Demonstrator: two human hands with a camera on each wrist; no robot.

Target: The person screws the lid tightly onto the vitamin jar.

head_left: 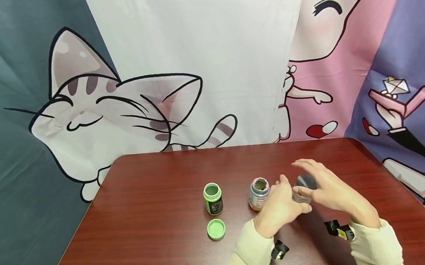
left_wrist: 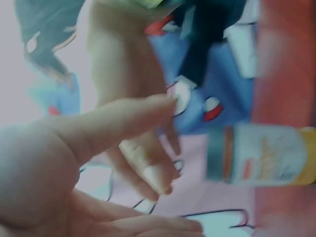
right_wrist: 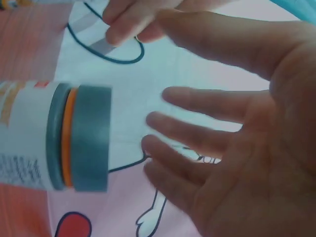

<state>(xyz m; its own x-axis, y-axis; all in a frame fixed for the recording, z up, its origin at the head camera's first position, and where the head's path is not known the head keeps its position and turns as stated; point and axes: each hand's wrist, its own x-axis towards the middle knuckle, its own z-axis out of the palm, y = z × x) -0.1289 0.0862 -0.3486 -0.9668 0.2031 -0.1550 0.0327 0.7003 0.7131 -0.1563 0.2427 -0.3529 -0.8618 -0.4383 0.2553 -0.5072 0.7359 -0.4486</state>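
Observation:
A jar with a dark grey screw cap [head_left: 306, 181] stands on the table by both hands, partly hidden by fingers in the head view. In the right wrist view its cap [right_wrist: 91, 138] sits on above an orange ring and a white label. My right hand [head_left: 331, 189] hovers beside this jar, fingers spread and thumb apart, holding nothing. On the jar's other side, my left hand [head_left: 279, 204] is raised with fingers extended and nothing in its grasp. Just left of it stands an uncapped jar [head_left: 259, 195] with a pale label, partly overlapped by the hand.
Further left stands an uncapped green jar [head_left: 213, 200], its green lid [head_left: 216, 229] lying on the table in front of it. The reddish-brown table [head_left: 148, 220] meets a cartoon-printed cloth [head_left: 205, 45] at the back.

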